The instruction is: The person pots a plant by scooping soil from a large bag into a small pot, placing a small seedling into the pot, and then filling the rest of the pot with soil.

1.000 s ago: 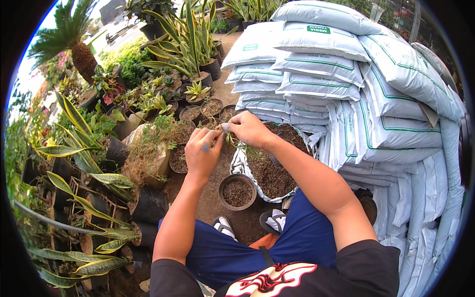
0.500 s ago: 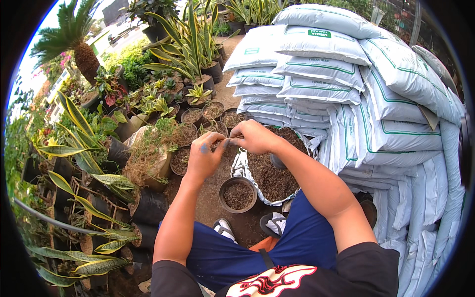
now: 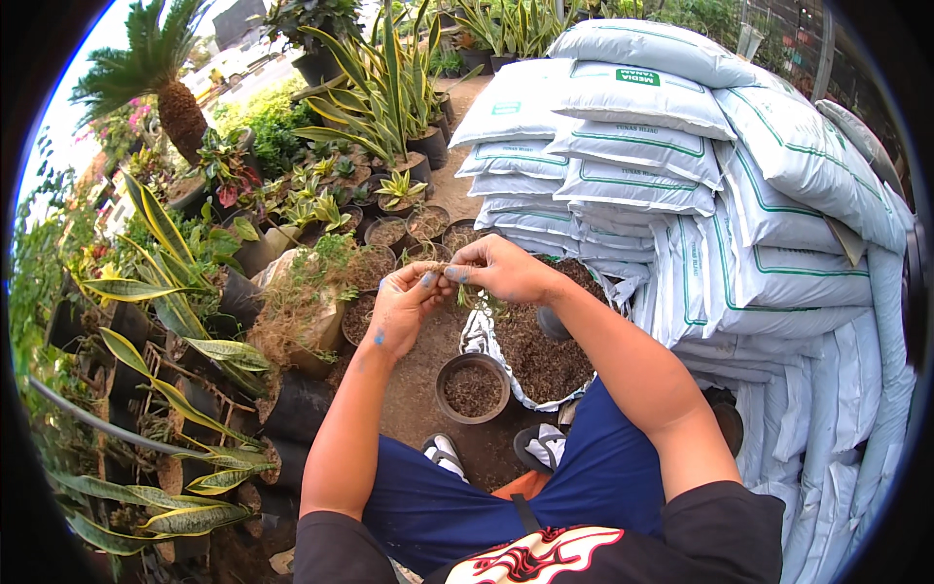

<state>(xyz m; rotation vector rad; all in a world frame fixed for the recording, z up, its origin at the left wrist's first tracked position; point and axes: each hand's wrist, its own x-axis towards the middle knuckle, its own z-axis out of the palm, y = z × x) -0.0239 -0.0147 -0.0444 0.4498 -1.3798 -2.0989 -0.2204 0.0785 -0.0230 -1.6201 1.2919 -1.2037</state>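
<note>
Both hands meet in front of me, above the ground between the pots and a soil sack. My left hand (image 3: 403, 304) is closed, its thumb and fingers pinching the brownish, root-like end of a small green seedling (image 3: 467, 298). My right hand (image 3: 508, 273) pinches the same seedling from the other side, and its thin leaves hang under the fingers. Fingers hide most of the stem. Below stands a round dark pot (image 3: 477, 419) filled with brown soil. Just right of it, an opened white sack (image 3: 479, 334) holds more loose soil, with a dark cup-like container (image 3: 553, 324) in it.
Stacked white sacks (image 3: 637, 146) rise high on the right. Left of my hands, a clump of seedlings with tangled roots (image 3: 309, 297) lies on a pale bag. Several soil-filled pots (image 3: 387, 234) stand beyond, and potted snake plants (image 3: 219, 355) crowd the left side.
My hands have drawn closer together, the left turning so its thumb meets the right fingertips. Green leaves now show below the right hand. The view has shifted slightly.
</note>
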